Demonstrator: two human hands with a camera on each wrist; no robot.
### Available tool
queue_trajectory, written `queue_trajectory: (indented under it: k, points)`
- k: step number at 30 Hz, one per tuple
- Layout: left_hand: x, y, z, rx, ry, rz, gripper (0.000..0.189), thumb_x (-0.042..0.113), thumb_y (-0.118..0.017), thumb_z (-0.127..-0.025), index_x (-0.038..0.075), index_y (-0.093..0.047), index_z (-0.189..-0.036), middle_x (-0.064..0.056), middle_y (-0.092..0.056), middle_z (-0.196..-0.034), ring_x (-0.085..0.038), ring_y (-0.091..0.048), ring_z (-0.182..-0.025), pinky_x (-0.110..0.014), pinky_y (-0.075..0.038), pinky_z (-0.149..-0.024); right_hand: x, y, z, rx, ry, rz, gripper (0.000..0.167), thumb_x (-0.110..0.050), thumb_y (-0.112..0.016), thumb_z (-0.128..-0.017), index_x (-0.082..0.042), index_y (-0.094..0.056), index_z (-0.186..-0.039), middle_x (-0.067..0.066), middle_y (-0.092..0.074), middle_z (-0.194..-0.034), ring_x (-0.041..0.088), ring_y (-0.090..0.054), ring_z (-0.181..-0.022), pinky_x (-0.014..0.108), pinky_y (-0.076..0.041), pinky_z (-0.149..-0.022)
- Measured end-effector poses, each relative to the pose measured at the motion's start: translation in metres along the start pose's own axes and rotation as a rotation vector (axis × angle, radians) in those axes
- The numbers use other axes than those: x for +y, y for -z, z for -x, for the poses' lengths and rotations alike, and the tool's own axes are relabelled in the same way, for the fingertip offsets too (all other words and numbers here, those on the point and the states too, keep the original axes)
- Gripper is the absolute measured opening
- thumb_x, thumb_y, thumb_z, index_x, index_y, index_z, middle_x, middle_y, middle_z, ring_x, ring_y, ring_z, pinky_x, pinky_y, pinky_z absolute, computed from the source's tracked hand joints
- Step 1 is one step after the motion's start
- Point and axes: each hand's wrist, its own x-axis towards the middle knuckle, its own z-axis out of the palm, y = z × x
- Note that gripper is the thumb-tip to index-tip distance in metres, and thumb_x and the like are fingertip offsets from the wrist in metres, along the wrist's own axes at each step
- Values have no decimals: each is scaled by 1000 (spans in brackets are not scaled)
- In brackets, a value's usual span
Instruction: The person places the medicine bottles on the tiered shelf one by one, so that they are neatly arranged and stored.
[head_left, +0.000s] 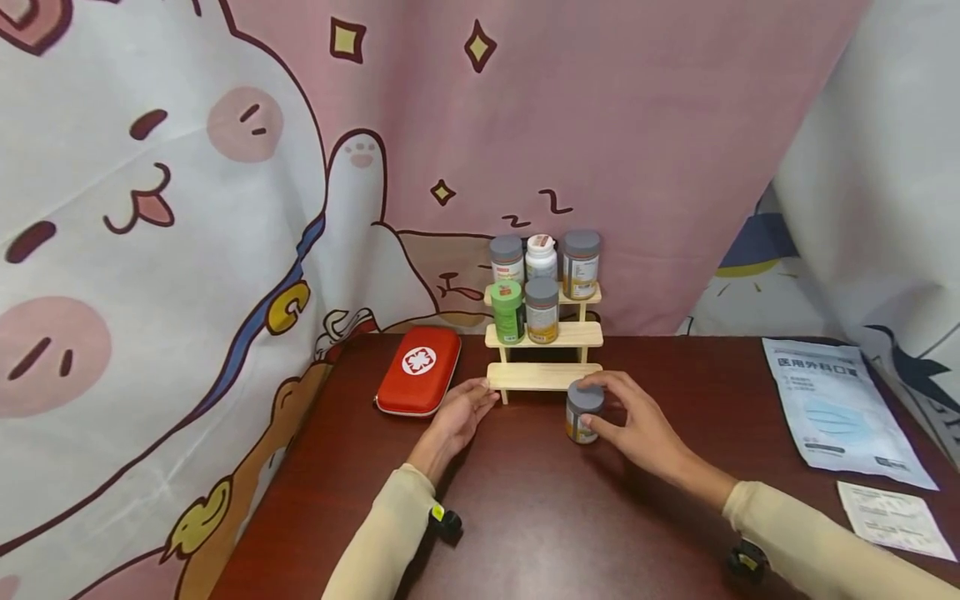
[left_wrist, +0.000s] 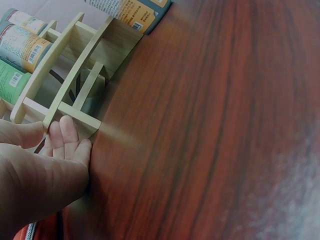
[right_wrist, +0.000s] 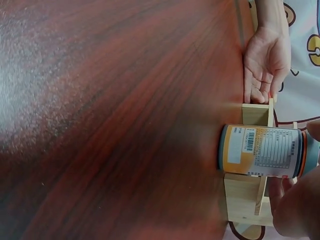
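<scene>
The right hand [head_left: 633, 425] grips a small orange-labelled bottle with a grey lid [head_left: 583, 412], fingers curled round its top and thumb against its side. The bottle stands upright on the dark reddish-brown wooden table [head_left: 540, 500], just in front of the right end of the lowest step of a pale wooden 3-tier stepped rack [head_left: 543, 375]. In the right wrist view the same bottle [right_wrist: 262, 151] shows a barcode and a printed table on its label, with the rack's pale slats [right_wrist: 245, 197] right behind it.

The left hand [head_left: 459, 412] lies with relaxed, nearly straight fingers and holds nothing; its fingertips touch the left end of the rack's lowest step. The left wrist view shows those fingers [left_wrist: 67, 137] resting against the corner of the rack frame [left_wrist: 75, 80].

On the rack's middle step stand a green bottle [head_left: 507, 311] and a grey-lidded bottle with a yellow label [head_left: 542, 310], side by side. On the top step stand 3 more (in a row against the curtain): a grey-lidded one [head_left: 506, 258], a white one [head_left: 541, 256] and a larger grey-lidded one [head_left: 581, 264].

Left of the rack lies a red zip case with a white emblem [head_left: 418, 369]. At the table's right edge lie a pale blue packet with printed text [head_left: 836, 408] and a white paper slip [head_left: 892, 518]. A pink and white cartoon curtain [head_left: 300, 150] hangs behind.
</scene>
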Motion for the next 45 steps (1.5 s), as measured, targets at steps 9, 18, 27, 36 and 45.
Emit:
queue_trajectory:
  k: [9,18,27,36,45]
  points:
    - [4,-1,0,9,-7,4,12,7,-54,-109,2,-59,-119,3,-66,-97,-10,-69,-91,-39,-52,-117,6,-5,0,46,24,-65,39,-16,-83,-93,-23,-66,-128,0,-62,-135,7,-61,-119,26,-62,-97]
    - [7,-2,1,4,-10,11,13,6,-54,-109,1,-59,-119,3,-66,-97,-11,-68,-91,-40,-52,-118,8,-9,2,66,-10,-125,38,-18,-81,-95,-24,-67,-130,-1,-65,-136,13,-66,-118,24,-62,-97]
    - [4,0,0,0,4,8,13,7,-52,-109,2,-58,-119,3,-65,-96,-11,-68,-91,-35,-54,-114,8,-11,3,92,-15,-173,37,-17,-82,-94,-22,-69,-128,1,-66,-134,12,-67,-116,26,-63,-95]
    - [5,-1,0,-5,-4,12,10,7,-54,-109,4,-60,-117,3,-66,-97,-12,-68,-91,-37,-53,-115,11,-10,-1,116,-22,-237,36,-10,-87,-87,-16,-72,-120,4,-68,-129,9,-69,-110,23,-63,-91]
    - [0,-2,1,-6,-8,13,11,7,-54,-109,3,-60,-117,4,-66,-94,-10,-69,-91,-37,-54,-115,5,-2,-2,91,-36,-222,36,-15,-88,-88,-19,-72,-120,2,-67,-131,8,-67,-113,26,-63,-92]
